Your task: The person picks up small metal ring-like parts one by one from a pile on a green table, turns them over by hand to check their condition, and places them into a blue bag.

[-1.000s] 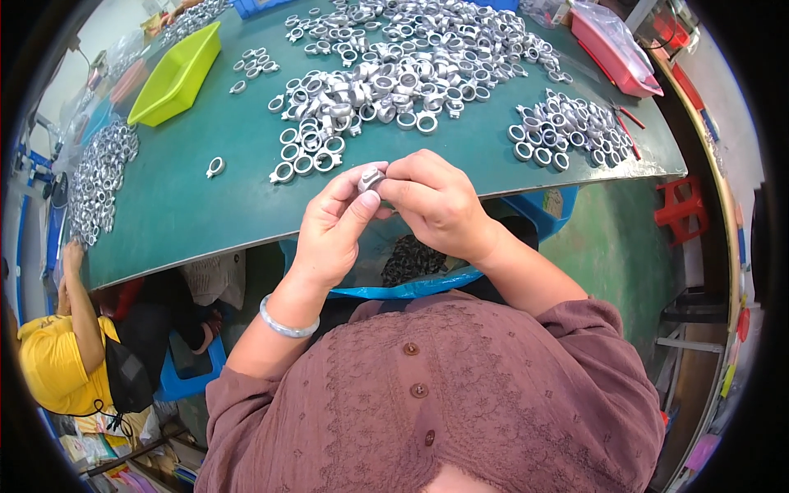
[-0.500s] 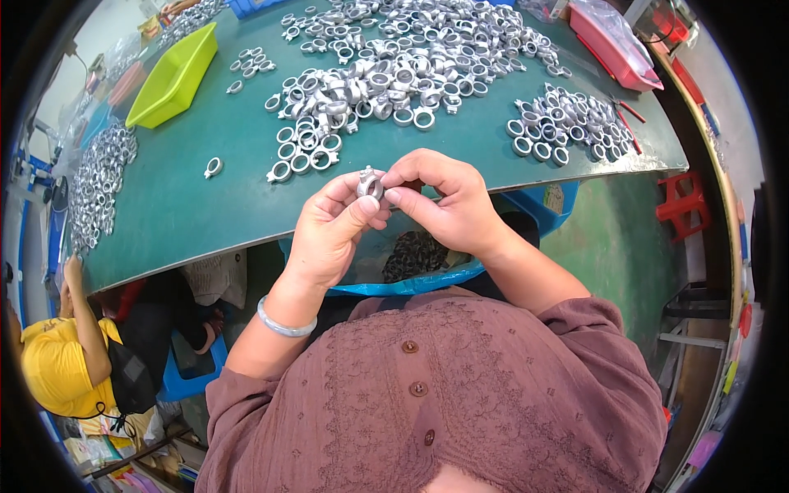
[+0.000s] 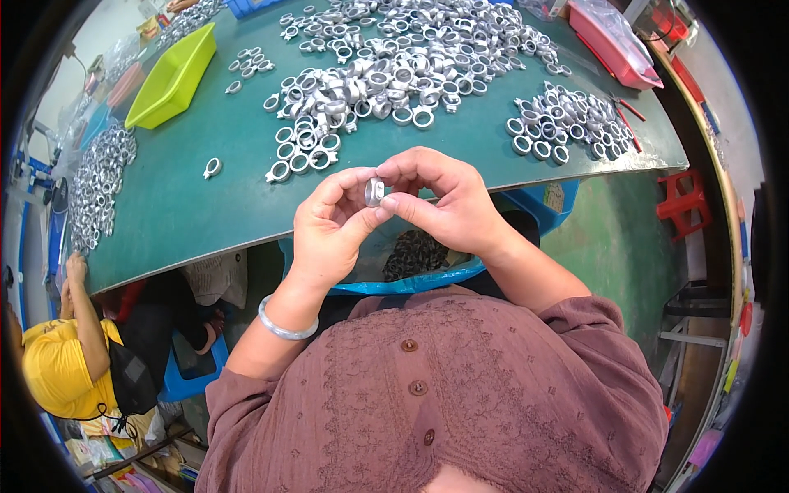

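Note:
Between the fingertips of both hands is a small silver-grey metal ring (image 3: pixel 374 192) with a lug on its side. My left hand (image 3: pixel 333 215) pinches it from the left, fingers behind and thumb in front. From the right, my right hand (image 3: pixel 444 197) closes on it with thumb and index finger. The ring is now seen nearly edge-on, just off the near edge of the green table (image 3: pixel 238 160). A big heap of similar rings (image 3: pixel 394 78) lies beyond my hands, and a smaller pile of rings (image 3: pixel 567 123) is at the right.
A yellow-green tray (image 3: pixel 174 78) stands at the left, with another ring pile (image 3: pixel 100 181) near it. At the right are a pink tray (image 3: pixel 612 45) and red-handled pliers (image 3: pixel 631 110). Below my hands sits a blue-rimmed container (image 3: pixel 403 285) holding dark pieces. A person in yellow (image 3: pixel 70 361) sits lower left.
The ring has been turned in my fingers, from its opening facing me to nearly edge-on. My right fingertips have come closer to the left ones.

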Demonstrator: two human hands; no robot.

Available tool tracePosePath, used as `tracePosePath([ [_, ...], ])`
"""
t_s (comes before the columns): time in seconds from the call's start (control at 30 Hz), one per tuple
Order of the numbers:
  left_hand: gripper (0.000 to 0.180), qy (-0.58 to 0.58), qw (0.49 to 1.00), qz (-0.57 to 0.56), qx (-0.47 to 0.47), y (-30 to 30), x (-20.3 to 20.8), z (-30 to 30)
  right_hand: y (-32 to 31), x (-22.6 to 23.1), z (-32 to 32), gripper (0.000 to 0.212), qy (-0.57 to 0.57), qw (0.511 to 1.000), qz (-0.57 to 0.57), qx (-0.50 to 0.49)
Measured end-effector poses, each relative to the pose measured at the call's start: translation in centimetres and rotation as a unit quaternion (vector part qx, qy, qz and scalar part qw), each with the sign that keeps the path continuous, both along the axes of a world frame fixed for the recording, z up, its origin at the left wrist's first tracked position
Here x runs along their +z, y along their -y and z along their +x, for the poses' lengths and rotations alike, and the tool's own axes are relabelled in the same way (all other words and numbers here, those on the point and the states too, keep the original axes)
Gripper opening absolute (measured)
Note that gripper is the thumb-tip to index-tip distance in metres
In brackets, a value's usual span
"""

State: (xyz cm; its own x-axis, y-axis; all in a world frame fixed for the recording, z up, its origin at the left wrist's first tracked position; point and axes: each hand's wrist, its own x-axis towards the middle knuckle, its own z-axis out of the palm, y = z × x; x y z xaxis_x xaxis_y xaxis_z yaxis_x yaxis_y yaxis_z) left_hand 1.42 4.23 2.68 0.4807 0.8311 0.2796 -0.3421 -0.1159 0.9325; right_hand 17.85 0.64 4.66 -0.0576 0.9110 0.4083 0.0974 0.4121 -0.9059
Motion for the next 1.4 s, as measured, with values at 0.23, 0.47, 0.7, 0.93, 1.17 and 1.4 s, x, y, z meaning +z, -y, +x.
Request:
tracePosePath([
  [0.23,0.035,-0.006,1.0,0.026,0.009,0.1,0.1,0.1,0.1,-0.1,0.1,0.025,0.046,0.998,0.048,-0.008],
  [0.47,0.034,-0.026,0.999,0.031,0.027,0.2,0.1,0.1,0.1,0.1,0.0,0.024,0.077,0.994,0.075,-0.028],
  [0.7,0.033,-0.183,0.964,0.142,0.128,0.4,0.4,-0.3,0.3,-0.5,0.2,0.017,-0.082,0.992,-0.087,0.035],
  [0.93,0.034,-0.158,0.976,0.11,0.104,0.8,0.6,-0.3,0.3,-0.4,0.2,0.014,-0.149,0.975,-0.141,0.08],
  [1.17,0.041,-0.077,0.996,0.031,0.044,1.1,0.5,-0.2,0.4,-0.4,0.4,0.013,-0.098,0.99,-0.066,0.075],
  [1.4,0.051,-0.106,0.975,0.177,0.081,0.9,0.2,-0.2,-0.4,-1.0,0.9,0.015,-0.009,1.0,-0.009,-0.015],
])
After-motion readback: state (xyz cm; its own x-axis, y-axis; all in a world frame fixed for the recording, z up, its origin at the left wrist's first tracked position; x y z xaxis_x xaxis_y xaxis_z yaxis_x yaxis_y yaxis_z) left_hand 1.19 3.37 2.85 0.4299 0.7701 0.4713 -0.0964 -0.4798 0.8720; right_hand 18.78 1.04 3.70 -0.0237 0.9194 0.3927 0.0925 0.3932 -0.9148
